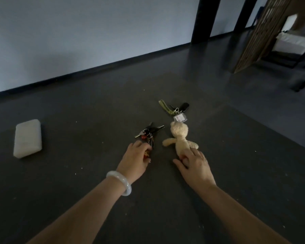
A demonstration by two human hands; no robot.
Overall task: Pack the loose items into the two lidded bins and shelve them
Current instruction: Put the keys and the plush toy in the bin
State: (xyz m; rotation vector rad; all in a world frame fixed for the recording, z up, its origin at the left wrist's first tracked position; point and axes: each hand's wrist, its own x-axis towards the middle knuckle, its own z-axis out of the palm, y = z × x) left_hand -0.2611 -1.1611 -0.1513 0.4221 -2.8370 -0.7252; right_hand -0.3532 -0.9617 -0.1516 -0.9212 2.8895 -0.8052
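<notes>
Fingers [194, 153] of my right hand [195, 164] lie across the plush toy [180, 138] on the floor, grip unclear. My left hand [136, 159] curls round the key bunch [148, 136]. I'm gathering; next, lift both toward a bin.

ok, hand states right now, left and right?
Left hand: closed, grips the near end of the key bunch.
Right hand: closed, fingers curled round the lower end of the plush toy.
</notes>
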